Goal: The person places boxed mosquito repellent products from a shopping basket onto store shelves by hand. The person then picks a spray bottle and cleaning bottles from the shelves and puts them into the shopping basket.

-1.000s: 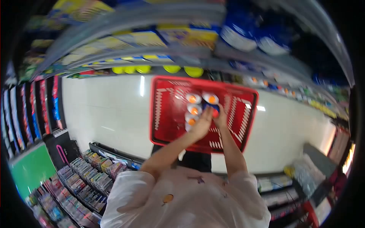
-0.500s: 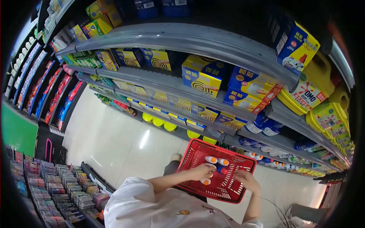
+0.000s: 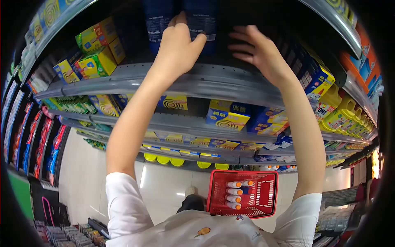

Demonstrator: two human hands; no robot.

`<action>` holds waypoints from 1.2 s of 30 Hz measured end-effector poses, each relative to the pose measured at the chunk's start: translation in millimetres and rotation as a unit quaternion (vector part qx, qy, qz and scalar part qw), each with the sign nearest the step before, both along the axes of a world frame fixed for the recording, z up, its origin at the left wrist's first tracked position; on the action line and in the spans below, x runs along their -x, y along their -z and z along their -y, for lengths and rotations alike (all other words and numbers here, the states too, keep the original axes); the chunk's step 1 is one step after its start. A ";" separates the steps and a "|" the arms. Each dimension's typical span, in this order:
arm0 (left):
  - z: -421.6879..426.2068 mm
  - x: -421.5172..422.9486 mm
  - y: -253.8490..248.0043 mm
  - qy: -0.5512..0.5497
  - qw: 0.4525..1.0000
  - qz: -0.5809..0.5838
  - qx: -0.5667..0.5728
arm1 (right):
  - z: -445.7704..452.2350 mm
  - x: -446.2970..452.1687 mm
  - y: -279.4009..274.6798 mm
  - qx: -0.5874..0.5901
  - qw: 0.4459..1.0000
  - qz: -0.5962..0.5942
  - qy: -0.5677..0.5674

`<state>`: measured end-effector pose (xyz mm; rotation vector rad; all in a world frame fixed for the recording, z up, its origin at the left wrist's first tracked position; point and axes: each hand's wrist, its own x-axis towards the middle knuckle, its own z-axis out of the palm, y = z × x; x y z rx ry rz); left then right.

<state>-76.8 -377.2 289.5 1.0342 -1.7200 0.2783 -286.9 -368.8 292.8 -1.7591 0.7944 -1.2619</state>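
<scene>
My left hand [image 3: 179, 45] is raised to an upper shelf, in front of two dark blue packages [image 3: 201, 24], its fingers apart and overlapping them in view; whether it touches them I cannot tell. To their right, my right hand [image 3: 257, 47] reaches over the same shelf with fingers spread and nothing in them. Below on the floor stands a red basket [image 3: 267, 177] holding several white bottles [image 3: 233, 192] with orange caps and a blue item [image 3: 247, 191].
Grey shelf edges [image 3: 230, 86] cross the view in front of me. Yellow-and-blue boxes [image 3: 227, 115] and yellow jugs [image 3: 343, 113] stand on the shelves. Green-and-yellow boxes [image 3: 96, 62] are at the upper left, hanging red packs [image 3: 41, 148] at the far left.
Both hands have left the basket and risen to the upper shelf. The view has shifted, and the basket now appears lower, with its bottles in it.
</scene>
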 end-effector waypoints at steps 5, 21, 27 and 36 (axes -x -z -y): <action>28.7 -13.3 0.3 0.050 0.997 0.046 -0.022 | 22.2 -49.9 -30.4 0.015 0.982 -0.134 0.131; 31.9 -6.8 4.4 0.106 0.992 0.038 -0.058 | 49.0 -90.4 -27.9 -0.043 0.966 -0.072 0.243; 42.5 -2.7 4.5 0.096 0.995 0.027 -0.018 | 59.7 -80.9 -25.4 -0.087 0.962 0.001 0.261; 30.9 8.8 -21.8 0.101 0.985 0.123 -0.066 | 50.0 -77.4 -15.2 -0.120 0.948 0.235 0.177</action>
